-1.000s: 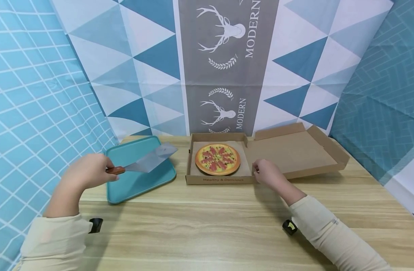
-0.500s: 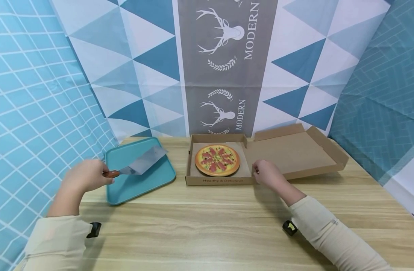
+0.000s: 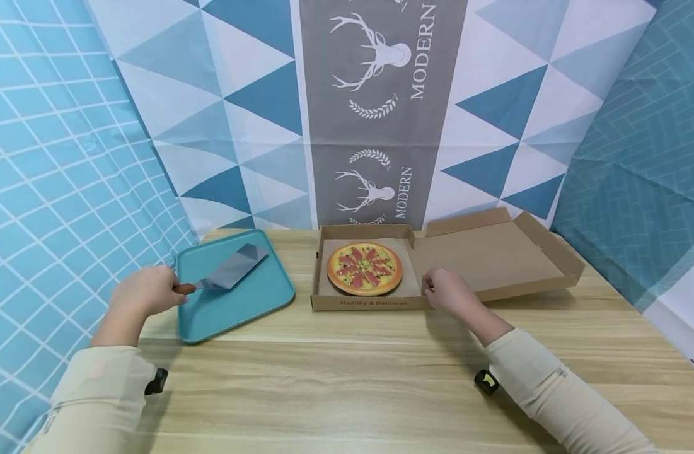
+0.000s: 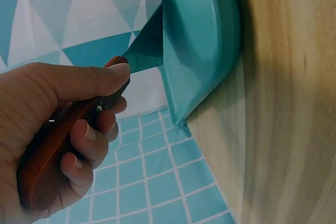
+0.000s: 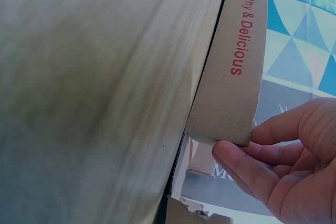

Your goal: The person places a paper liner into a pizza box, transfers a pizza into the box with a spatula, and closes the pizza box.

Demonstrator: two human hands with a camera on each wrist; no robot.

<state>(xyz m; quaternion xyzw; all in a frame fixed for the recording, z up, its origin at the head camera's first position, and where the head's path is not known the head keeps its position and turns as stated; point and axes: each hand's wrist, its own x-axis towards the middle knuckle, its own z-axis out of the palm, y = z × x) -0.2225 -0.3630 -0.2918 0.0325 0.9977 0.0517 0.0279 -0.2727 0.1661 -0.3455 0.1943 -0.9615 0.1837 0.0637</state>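
Gripping wood-handled metal spatula (image 3: pixel 232 270), left hand (image 3: pixel 145 291) curling round handle (image 4: pixel 48 161), best hold; likely light, stiff. Right hand (image 3: pixel 449 291) pinching pizza box (image 5: pixel 226 98) at corner; cardboard probably flexing.

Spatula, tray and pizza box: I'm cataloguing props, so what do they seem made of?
Spatula handle: probably satin-finished wood, reddish-brown and streaked. Blade: likely metal, smooth grey with a sheen. Tray: probably plastic, satin, evenly teal with rounded rim. Pizza box: matt cardboard, apparently; brown, with a ragged edge in the right wrist view.

A metal spatula (image 3: pixel 236 267) slants over the tray (image 3: pixel 239 308), pizza box (image 3: pixel 375 304) open.
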